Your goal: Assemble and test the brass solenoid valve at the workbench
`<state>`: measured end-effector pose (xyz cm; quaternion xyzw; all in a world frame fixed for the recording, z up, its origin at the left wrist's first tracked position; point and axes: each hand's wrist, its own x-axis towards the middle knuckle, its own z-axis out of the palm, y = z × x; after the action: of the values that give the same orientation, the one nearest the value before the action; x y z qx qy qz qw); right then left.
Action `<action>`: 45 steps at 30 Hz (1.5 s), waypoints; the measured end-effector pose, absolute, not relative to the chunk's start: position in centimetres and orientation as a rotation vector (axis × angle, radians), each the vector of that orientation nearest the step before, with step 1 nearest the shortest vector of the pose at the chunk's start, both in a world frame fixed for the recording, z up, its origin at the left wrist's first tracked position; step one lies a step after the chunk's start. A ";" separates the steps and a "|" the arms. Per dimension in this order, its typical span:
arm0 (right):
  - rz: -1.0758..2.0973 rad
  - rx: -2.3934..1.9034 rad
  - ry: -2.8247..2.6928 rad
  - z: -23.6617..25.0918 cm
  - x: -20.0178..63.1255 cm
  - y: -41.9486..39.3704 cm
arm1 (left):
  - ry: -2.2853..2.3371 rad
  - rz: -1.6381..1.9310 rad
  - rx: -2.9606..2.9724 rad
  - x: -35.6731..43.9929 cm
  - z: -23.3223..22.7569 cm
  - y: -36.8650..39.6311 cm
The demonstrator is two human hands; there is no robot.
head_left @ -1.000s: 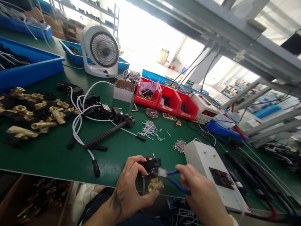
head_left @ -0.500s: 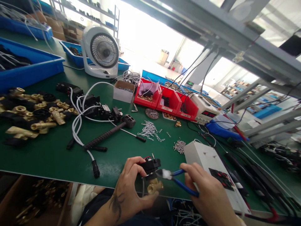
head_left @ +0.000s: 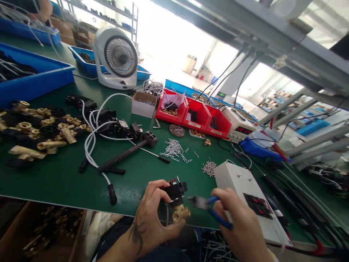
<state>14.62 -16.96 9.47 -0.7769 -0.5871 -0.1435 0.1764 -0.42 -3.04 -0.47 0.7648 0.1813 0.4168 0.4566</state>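
My left hand [head_left: 152, 214] grips a small valve with a black coil top [head_left: 176, 189] and a brass body [head_left: 180, 214], held over the near edge of the green table [head_left: 62, 178]. My right hand [head_left: 240, 225] holds blue-handled pliers [head_left: 209, 205]. The plier jaws point left and sit just right of the valve, apart from it.
A white box with a black switch panel [head_left: 247, 196] lies right of my hands. Piles of metal clips [head_left: 174, 149] and pins [head_left: 208, 169], a black mallet [head_left: 128, 153], white cables [head_left: 92, 142], brass fittings [head_left: 40, 131], red bins [head_left: 199, 116], a fan [head_left: 117, 60] and blue trays [head_left: 35, 80] fill the table.
The pliers' jaws touched the valve between coil and brass body before; now my right hand has drawn them slightly right, off the valve. My left hand keeps its grip.
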 end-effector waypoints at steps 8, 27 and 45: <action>0.266 -2.074 -1.608 9.9 14.1 -17.0 | 0.448 1.017 1.878 -0.5 -0.3 -3.0; 0.532 -1.878 -1.633 9.1 14.2 -14.7 | 0.396 1.004 1.759 -0.8 -0.6 -2.9; -0.473 -2.115 -1.583 8.6 14.4 -17.0 | 0.419 0.970 1.772 -0.9 -0.4 -2.8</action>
<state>14.36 -16.97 8.56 -0.7675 -0.5745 -0.1716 0.2267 -0.86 -2.83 -0.45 0.7371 0.1744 0.4033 0.5134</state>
